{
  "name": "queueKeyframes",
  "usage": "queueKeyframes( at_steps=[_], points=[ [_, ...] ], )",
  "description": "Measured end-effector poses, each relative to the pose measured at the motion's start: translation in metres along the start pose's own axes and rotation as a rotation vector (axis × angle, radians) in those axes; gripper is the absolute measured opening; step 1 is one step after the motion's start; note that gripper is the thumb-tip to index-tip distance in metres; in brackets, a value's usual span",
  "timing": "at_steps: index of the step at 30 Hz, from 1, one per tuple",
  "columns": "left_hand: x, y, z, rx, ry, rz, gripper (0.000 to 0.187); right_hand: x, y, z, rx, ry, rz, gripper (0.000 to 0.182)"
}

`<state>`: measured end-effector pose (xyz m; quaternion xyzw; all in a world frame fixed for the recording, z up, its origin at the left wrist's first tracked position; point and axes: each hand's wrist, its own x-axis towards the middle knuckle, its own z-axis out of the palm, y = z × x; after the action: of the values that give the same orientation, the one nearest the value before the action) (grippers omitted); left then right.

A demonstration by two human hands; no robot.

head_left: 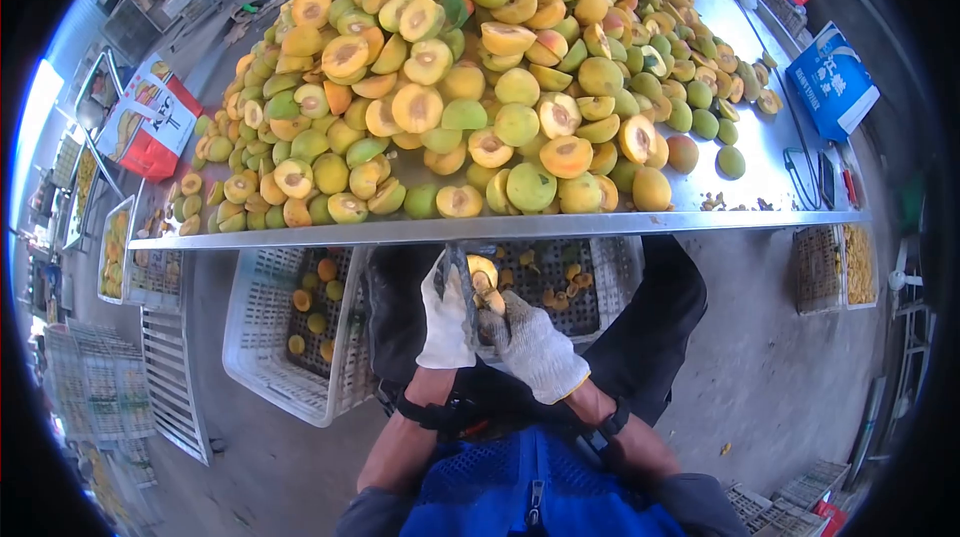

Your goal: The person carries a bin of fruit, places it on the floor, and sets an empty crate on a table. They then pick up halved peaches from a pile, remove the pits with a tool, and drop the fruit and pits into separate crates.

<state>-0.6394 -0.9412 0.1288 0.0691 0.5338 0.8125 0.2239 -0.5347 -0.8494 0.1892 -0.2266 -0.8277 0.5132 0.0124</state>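
Observation:
My left hand (448, 315), in a white glove with a grey palm, is held upright below the table's front edge. Its fingers curl around a cut apricot (482, 271) with the yellow flesh showing. My right hand (540, 349), in a whitish knit glove with dirty fingertips, closes on the lower part of the same fruit from the other side. Whether a small tool is also between its fingers is hidden. In front lies a big heap of apricots (420, 109), green to orange, many of them halved with brown hollows, on the metal table (480, 228).
Under the table stand a white plastic crate (335, 387) with some fruit and a second crate (620, 272) with pieces between my knees. A red-and-white bag (150, 132) sits at left, a blue bag (832, 82) at right. Another crate (820, 267) stands on the floor at right.

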Motion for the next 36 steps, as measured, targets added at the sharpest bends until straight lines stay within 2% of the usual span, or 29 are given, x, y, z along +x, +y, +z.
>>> queueKeyframes(
  at_steps=[3, 6, 9, 12, 15, 18, 21, 24, 27, 30, 33, 36],
  points=[
    [0.003, 0.015, 0.000, 0.075, -0.085, -0.086, 0.026, -0.001, 0.012, 0.010, 0.099, 0.004, 0.006, 0.029],
    [0.004, 0.021, 0.008, 0.354, -0.094, 0.143, 0.025, -0.001, 0.014, 0.016, 0.193, 0.021, 0.026, 0.031],
    [-0.003, 0.013, 0.012, 0.307, -0.012, 0.264, 0.026, 0.006, 0.038, 0.031, 0.532, -0.109, 0.053, 0.033],
    [-0.003, 0.017, 0.020, 0.145, 0.102, 0.097, 0.027, 0.001, 0.014, 0.019, 0.235, 0.051, 0.034, 0.034],
    [0.012, 0.028, 0.007, 0.070, -0.148, -0.105, 0.028, 0.004, 0.013, 0.011, 0.118, -0.004, 0.038, 0.036],
    [0.019, 0.017, -0.004, 0.139, -0.180, -0.162, 0.028, 0.006, 0.025, 0.017, 0.300, -0.041, -0.008, 0.035],
    [0.016, 0.020, 0.003, 0.423, -0.158, 0.053, 0.030, 0.005, 0.026, 0.023, 0.298, 0.014, -0.005, 0.036],
    [0.011, 0.010, 0.002, 0.495, -0.136, 0.205, 0.034, 0.007, 0.035, 0.027, 0.359, -0.028, 0.021, 0.034],
    [0.005, 0.018, 0.012, 0.436, -0.110, 0.246, 0.028, 0.007, 0.039, 0.028, 0.591, -0.121, 0.070, 0.033],
    [0.008, 0.018, 0.010, 0.497, -0.110, 0.268, 0.030, 0.006, 0.040, 0.024, 0.462, -0.130, 0.081, 0.032],
    [0.009, 0.023, 0.013, 0.494, -0.128, 0.218, 0.031, 0.007, 0.054, 0.037, 0.534, -0.120, 0.003, 0.032],
    [0.004, 0.039, 0.014, 0.692, -0.302, 0.341, 0.035, 0.004, 0.026, -0.002, 0.929, -0.441, 0.291, 0.028]
  ],
)
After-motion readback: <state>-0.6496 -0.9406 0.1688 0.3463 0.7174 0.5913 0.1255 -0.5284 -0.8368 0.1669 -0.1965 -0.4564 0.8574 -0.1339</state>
